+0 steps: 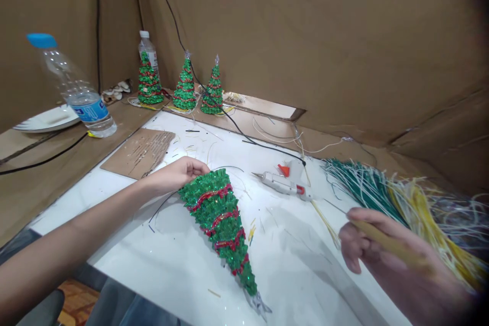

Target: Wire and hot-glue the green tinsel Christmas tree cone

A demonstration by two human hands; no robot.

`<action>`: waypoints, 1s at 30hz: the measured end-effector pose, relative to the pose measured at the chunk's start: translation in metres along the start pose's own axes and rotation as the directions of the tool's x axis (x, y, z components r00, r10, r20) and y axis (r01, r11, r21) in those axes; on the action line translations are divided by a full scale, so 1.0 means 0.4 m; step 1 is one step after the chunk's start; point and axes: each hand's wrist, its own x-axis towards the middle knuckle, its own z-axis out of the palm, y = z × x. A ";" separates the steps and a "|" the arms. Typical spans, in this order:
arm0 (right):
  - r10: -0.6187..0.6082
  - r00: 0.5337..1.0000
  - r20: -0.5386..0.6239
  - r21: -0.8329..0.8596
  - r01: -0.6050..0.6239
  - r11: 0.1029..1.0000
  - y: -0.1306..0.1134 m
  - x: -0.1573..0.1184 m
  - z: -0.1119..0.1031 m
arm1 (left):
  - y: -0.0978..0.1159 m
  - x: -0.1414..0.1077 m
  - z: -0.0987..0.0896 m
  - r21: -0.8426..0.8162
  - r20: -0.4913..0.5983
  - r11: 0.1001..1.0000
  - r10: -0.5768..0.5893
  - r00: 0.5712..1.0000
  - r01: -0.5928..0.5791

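My left hand (187, 172) is closed on the base of a small green tinsel Christmas tree (223, 216) with red garland bands. The tree is tilted, its silver tip pointing down toward the table's front edge. In my right hand (376, 244) is an awl (385, 244) with a wooden handle; its thin metal spike points left, apart from the tree. The right hand is slightly blurred. Between the hands and farther back, a white glue gun (282, 183) lies on the white tabletop (160, 254). My left fingertips are partly hidden behind the tree's base.
Three similar trees (184, 86) stand at the back beside a clear bottle (144, 41). A blue-capped water bottle (91, 109), a plate (49, 121) and a cardboard piece (139, 150) are at left. Bundled strands (416, 209) lie at right. A black cable (237, 125) crosses the back.
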 end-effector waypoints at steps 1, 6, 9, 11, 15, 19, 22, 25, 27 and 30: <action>-0.037 0.999 -0.039 0.040 0.039 0.998 0.000 -0.003 0.005 | 0.000 -0.001 0.000 0.006 0.000 1.000 0.002 1.000 -0.002; -0.084 0.969 -0.234 0.127 0.116 0.985 -0.005 -0.010 0.029 | 0.001 -0.003 0.000 0.042 -0.004 0.999 -0.002 1.000 0.002; -0.002 0.958 -0.288 0.171 0.053 0.984 -0.017 -0.007 0.036 | 0.002 -0.004 0.000 0.047 -0.010 0.999 -0.003 1.000 0.004; 0.002 0.940 -0.341 0.115 0.039 0.993 -0.027 -0.003 0.046 | 0.004 -0.005 0.001 0.045 -0.007 0.999 -0.006 1.000 0.006; -0.029 0.906 -0.421 0.012 0.038 0.999 -0.037 -0.004 0.076 | 0.008 -0.008 0.005 0.057 -0.012 0.998 -0.005 1.000 0.006; -0.122 0.902 -0.414 -0.325 -0.021 0.945 -0.034 -0.024 0.101 | 0.013 -0.011 0.008 0.079 -0.015 0.997 -0.003 1.000 0.004; -0.217 0.914 -0.343 -0.499 0.018 0.866 -0.027 -0.034 0.108 | 0.014 -0.012 0.010 0.082 -0.009 0.997 -0.005 1.000 0.006; -0.286 0.922 -0.260 -0.567 0.094 0.818 -0.018 -0.034 0.107 | 0.014 -0.012 0.010 0.088 -0.013 0.996 -0.014 1.000 0.015; -0.319 0.926 -0.202 -0.591 0.144 0.794 -0.014 -0.032 0.105 | 0.015 -0.012 0.011 0.080 -0.020 0.997 -0.019 1.000 0.020; -0.329 0.927 -0.179 -0.609 0.158 0.777 -0.019 -0.033 0.108 | 0.017 -0.012 0.012 0.076 -0.034 0.997 -0.019 0.999 0.022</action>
